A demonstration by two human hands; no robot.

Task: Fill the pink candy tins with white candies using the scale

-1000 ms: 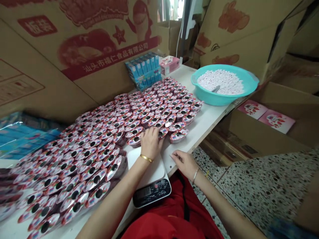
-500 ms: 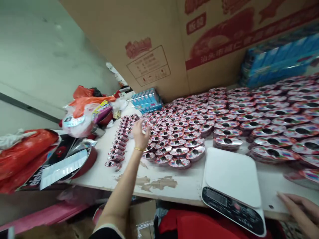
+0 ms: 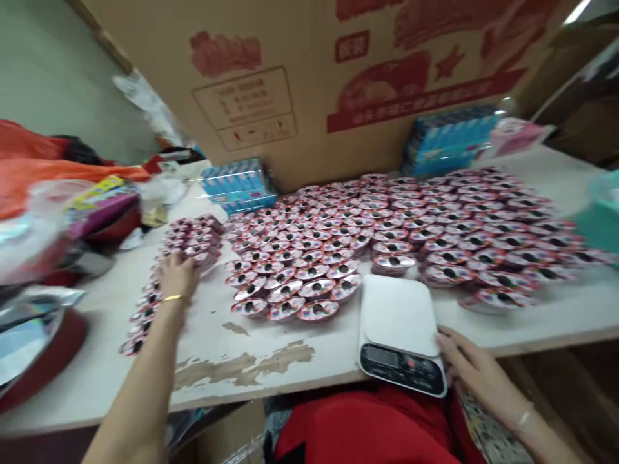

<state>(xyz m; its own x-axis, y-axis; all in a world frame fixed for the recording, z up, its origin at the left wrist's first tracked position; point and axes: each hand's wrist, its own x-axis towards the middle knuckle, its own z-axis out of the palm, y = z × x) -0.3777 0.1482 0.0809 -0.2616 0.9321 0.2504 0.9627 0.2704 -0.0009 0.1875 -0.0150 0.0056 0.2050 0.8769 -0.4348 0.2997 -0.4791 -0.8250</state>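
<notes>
On the left of the table, my left hand (image 3: 178, 278), with a yellow band at the wrist, reaches down over a narrow group of oval, pink-and-white printed pieces (image 3: 140, 322). Its fingertips are blurred among them, so a grip cannot be made out. My right hand (image 3: 467, 361) rests at the right edge of a white kitchen scale (image 3: 399, 316), fingers stretched out and holding nothing. Behind the scale and to both sides, a large group of the same oval pieces (image 3: 314, 258), each with a dark centre, stands in close rows. The scale's plate carries nothing.
A big cardboard box (image 3: 309, 77) stands along the back. Blue plastic-wrapped packs (image 3: 239, 183) lean near it. At the left are a red round container (image 3: 62, 348) and plastic bags (image 3: 43, 174). A turquoise object (image 3: 599, 212) is at the right edge.
The view has turned right. My left hand has moved from the large group's left edge onto the narrow left group. My right hand has come over to the scale's edge.
</notes>
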